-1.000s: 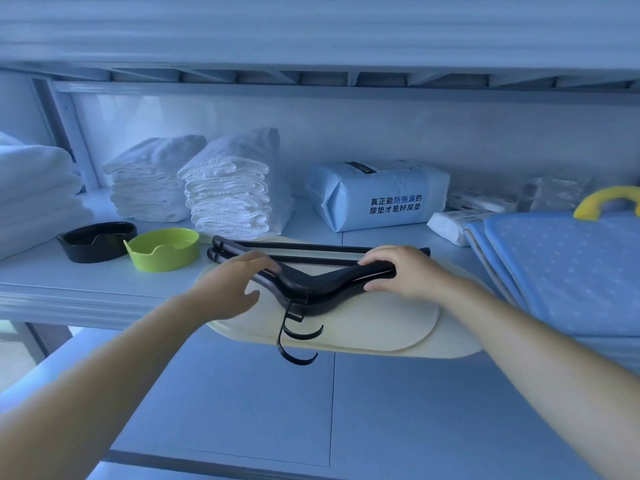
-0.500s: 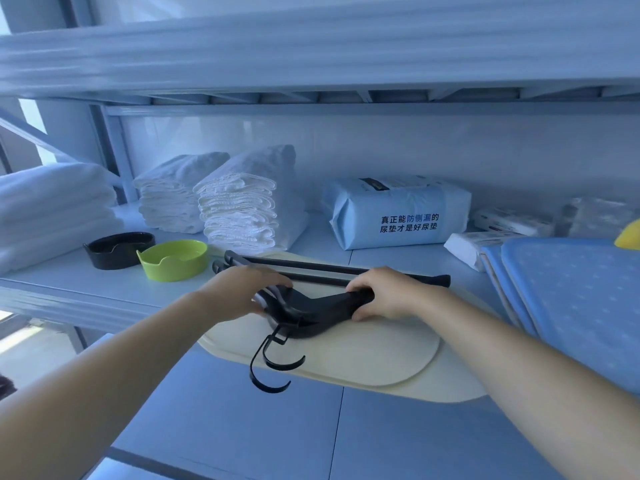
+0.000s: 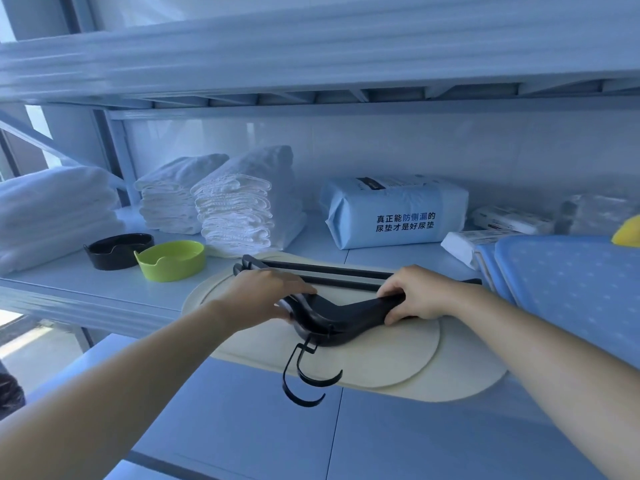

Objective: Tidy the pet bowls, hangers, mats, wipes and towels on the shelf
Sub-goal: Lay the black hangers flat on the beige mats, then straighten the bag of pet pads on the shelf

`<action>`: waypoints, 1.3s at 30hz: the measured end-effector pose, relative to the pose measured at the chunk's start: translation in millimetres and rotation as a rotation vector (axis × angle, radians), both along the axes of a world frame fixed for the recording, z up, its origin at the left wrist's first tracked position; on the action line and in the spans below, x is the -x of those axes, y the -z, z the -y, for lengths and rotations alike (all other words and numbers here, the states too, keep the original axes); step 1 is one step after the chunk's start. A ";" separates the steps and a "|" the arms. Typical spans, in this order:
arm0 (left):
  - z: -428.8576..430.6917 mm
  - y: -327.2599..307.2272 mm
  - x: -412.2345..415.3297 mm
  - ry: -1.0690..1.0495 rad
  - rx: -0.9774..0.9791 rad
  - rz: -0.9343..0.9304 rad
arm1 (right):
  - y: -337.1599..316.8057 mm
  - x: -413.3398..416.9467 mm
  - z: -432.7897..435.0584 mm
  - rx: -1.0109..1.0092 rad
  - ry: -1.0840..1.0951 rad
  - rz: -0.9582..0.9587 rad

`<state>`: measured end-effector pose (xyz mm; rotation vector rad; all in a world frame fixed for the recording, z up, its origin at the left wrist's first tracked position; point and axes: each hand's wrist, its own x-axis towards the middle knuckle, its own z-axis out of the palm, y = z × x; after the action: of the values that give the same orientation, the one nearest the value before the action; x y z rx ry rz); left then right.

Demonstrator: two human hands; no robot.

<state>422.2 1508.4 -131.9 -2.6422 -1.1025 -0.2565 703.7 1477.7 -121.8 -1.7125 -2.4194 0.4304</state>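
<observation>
- Left hand [image 3: 263,296] (9 o'clock) and right hand [image 3: 415,294] (3 o'clock) are grasping the hangers [image 3: 343,317] endwise, likely squaring them.
- Hooks [image 3: 318,384] are overhanging the mats [image 3: 391,358] at 6 o'clock.

Shelf [image 3: 86,289] front-left bare; bowls [image 3: 169,259], towel stacks [image 3: 235,209] behind; blue mat stack [image 3: 571,289] blocks right.

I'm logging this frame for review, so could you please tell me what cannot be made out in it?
In the head view:
The black hangers: shoulder ends covered by the left hand and right hand.
The yellow handle: cut off by the right edge.
The rear white wipes pack: print too small to read.
The clear packet: blurred, contents unclear.
</observation>
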 end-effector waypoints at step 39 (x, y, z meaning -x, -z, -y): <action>-213.5 -26.7 -66.0 -0.014 0.215 0.444 | -23.9 -1.5 -111.9 -0.215 0.533 -0.143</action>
<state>488.2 1721.9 -105.1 -2.8433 -1.3424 -0.7940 705.1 1589.6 -97.8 -2.0389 -1.7402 0.2004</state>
